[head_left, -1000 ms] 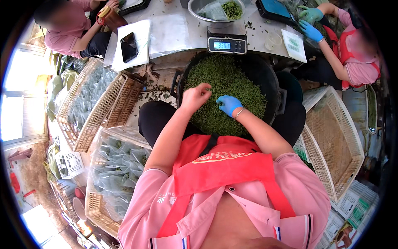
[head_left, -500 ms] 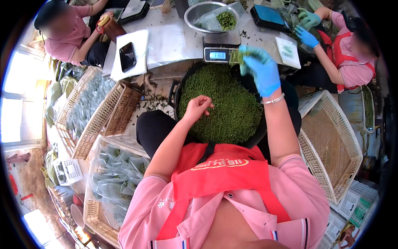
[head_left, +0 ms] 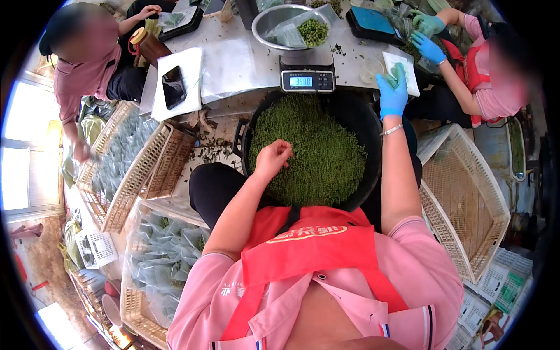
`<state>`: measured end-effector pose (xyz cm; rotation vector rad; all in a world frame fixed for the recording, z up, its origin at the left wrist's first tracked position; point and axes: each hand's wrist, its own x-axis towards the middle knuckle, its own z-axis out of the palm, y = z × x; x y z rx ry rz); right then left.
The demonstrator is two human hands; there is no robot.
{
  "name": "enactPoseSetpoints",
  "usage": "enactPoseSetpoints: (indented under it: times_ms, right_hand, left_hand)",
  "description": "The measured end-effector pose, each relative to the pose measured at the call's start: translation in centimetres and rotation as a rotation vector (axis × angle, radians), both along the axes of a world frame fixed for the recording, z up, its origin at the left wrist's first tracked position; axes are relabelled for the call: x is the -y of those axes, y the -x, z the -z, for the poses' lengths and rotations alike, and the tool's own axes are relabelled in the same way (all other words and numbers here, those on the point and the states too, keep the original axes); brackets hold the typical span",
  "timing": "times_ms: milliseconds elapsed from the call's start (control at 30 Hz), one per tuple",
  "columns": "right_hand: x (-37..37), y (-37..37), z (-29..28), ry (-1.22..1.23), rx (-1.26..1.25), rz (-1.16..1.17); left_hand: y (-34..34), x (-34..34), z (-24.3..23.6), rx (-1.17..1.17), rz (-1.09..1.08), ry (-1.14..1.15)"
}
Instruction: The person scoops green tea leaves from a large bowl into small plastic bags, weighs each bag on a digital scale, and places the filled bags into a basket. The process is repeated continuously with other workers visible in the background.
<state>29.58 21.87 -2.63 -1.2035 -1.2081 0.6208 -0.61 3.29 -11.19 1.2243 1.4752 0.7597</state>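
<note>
A black tub point(head_left: 373, 149) between my knees is heaped with small green berries point(head_left: 312, 151) that look like green peppercorns. Bare and loosely curled, my left hand point(head_left: 274, 158) hovers at the heap's left side, its fingers closed with nothing visible in them. My right hand point(head_left: 394, 96), in a blue glove, is at the near edge of a white pad with green printed labels point(head_left: 407, 65). Its fingers are curled around a bit of green that I cannot make out. Behind the tub, a lit scale point(head_left: 308, 81) carries a steel bowl point(head_left: 262, 30) with a clear bag point(head_left: 291, 34) of berries.
A phone point(head_left: 173, 87) lies on a white board at the left. Crates of filled bags point(head_left: 125, 149) stand left, another crate point(head_left: 464, 192) right. Two co-workers sit across; one gloved hand point(head_left: 429, 48) handles bags beside a blue-topped scale point(head_left: 376, 24). A brown jar point(head_left: 150, 46) stands far left.
My right hand has moved right, from the scale's front to the label pad. The scale's reading has changed. The left co-worker's one hand has swung down to the crate; the jar is released.
</note>
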Motion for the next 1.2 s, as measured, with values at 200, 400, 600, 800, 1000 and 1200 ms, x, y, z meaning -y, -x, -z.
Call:
enactPoseSetpoints:
  times_ms: [200,400,600,800,1000,1200]
  right_hand:
    - [-5.0,-2.1,6.1,0.185,0.117,0.03]
    - [-7.6,-2.6,8.2,0.077,0.111,-0.023]
    - [-5.5,-0.5,3.6,0.059,-0.038,-0.16]
    - [-1.4,3.4,-9.9,-0.313,0.403,-0.294]
    - [1.2,9.2,-18.3,-0.353,1.444,-0.021]
    - [-0.6,11.5,-19.3,-0.869,1.557,0.082]
  left_hand:
    - [0.2,0.9,1.3,-1.047,0.27,-0.253]
    - [0.2,1.3,2.4,-1.036,0.411,-0.31]
    - [0.2,0.9,2.2,-0.949,0.175,-0.448]
    - [-0.4,0.7,1.4,-0.874,0.2,-0.447]
    - [-0.3,0.9,1.2,-0.832,0.2,-0.472]
    - [-0.3,1.0,0.9,-0.83,0.237,-0.488]
